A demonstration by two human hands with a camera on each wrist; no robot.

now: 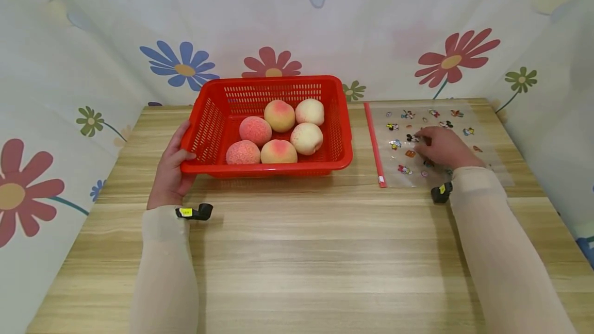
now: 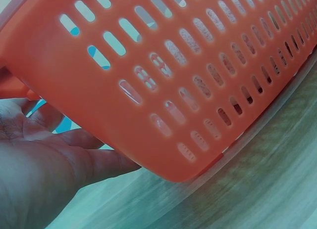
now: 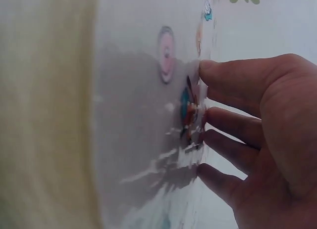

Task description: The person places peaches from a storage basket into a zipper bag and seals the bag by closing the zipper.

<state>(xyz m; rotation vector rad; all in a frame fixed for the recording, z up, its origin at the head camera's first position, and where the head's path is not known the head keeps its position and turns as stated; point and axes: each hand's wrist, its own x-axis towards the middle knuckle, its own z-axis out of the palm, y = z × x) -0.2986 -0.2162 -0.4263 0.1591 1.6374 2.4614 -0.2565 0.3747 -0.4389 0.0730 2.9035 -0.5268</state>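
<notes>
A red plastic basket (image 1: pixel 223 169) stands at the back left of the table, with several peaches (image 1: pixel 280 115) inside, some pink and some pale. My left hand (image 1: pixel 171 171) grips its left rim, thumb over the edge and fingers along the outer side. In the left wrist view, the slotted wall of the basket (image 2: pixel 124 80) fills most of the picture beside the hand (image 2: pixel 54 155). To the right lies a clear zip bag (image 1: pixel 394 171) with cartoon prints and a red slider strip. My right hand (image 1: pixel 445 147) rests its spread fingertips (image 3: pixel 210 70) on the bag's film.
The wooden table (image 1: pixel 297 251) extends in front of the basket and bag. A flower-printed cloth (image 1: pixel 371 24) hangs behind the table and along both sides. Each sleeve carries a small black camera, one on the left wrist (image 1: pixel 197 212) and one on the right (image 1: pixel 441 193).
</notes>
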